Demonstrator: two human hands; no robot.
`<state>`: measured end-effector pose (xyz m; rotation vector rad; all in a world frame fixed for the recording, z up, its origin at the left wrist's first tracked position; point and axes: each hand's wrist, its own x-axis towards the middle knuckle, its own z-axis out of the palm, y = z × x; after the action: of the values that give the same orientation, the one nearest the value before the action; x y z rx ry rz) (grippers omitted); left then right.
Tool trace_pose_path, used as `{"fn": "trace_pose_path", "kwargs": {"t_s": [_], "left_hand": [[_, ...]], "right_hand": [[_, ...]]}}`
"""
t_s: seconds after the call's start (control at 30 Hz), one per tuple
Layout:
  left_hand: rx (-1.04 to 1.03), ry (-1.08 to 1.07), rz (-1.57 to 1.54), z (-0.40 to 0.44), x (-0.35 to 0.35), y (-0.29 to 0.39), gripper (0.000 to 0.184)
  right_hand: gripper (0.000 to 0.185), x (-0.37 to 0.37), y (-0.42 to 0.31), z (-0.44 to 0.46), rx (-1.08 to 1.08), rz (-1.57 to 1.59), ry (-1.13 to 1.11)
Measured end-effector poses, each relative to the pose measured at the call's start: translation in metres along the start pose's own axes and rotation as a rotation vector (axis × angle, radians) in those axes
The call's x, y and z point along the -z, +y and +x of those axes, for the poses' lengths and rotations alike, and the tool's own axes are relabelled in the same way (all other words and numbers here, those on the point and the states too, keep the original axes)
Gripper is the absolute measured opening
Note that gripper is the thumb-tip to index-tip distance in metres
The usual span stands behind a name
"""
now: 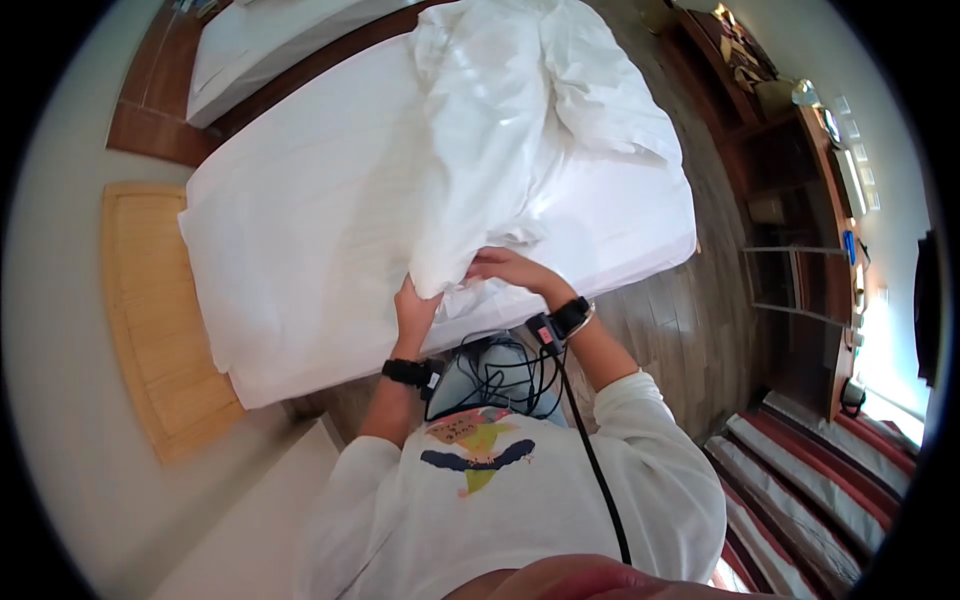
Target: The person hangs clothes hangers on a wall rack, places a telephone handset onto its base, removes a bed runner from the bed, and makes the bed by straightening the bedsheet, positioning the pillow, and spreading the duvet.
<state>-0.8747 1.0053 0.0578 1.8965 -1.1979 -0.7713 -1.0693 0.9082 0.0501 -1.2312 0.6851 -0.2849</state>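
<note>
A rumpled white duvet (pixel 490 130) stretches down the bed (pixel 320 220) toward me, its near end bunched between my hands. My left hand (pixel 412 303) is closed around the duvet's near left corner, the fingers partly hidden by cloth. Just to the right, my right hand (pixel 505 268) has its fingers curled at the duvet's near edge, closed on the fabric; its fingertips are partly hidden in the folds. A smooth white sheet covers the mattress beneath.
A second white mattress (pixel 270 50) lies beyond a dark wooden frame. A light wooden headboard panel (pixel 165 310) stands at the left. To the right are a wooden floor (pixel 650 340), a dark desk (pixel 785 190) and a striped curtain (pixel 790 490). A black cable (pixel 590 450) runs from my right wrist.
</note>
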Motion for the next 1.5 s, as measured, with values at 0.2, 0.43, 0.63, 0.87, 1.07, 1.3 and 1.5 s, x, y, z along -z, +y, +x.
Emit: {"fn": "trace_pose_path", "kwargs": {"t_s": [0.2,0.43,0.63,0.87,1.07,1.3,1.5], "left_hand": [[-0.07,-0.143,0.157,-0.044,0.046,0.029,0.035],[0.116,-0.022,-0.553,-0.05,0.217,0.026,0.03],[0.144,0.289,-0.842,-0.089,0.352,0.045,0.03],[0.008,0.488,-0.811,-0.085,0.454,0.015,0.025],[-0.038,0.797,-0.588,-0.098,0.632,0.016,0.014],[0.268,0.85,-0.182,-0.078,0.745,-0.265,0.017],[0.551,0.559,-0.64,-0.147,0.612,-0.293,0.023]], "right_hand": [[0.026,0.026,0.075,-0.05,-0.439,0.179,0.542],[0.053,-0.034,0.055,0.019,-0.564,0.419,0.793],[0.065,-0.101,0.02,0.064,-0.206,1.101,0.636],[0.012,-0.134,-0.031,0.124,0.214,0.664,0.721],[0.017,-0.264,-0.162,0.142,0.155,0.226,0.357],[0.017,-0.42,-0.123,0.267,0.005,0.082,-0.167],[0.021,-0.376,-0.081,0.247,-0.132,0.388,-0.028]]}}
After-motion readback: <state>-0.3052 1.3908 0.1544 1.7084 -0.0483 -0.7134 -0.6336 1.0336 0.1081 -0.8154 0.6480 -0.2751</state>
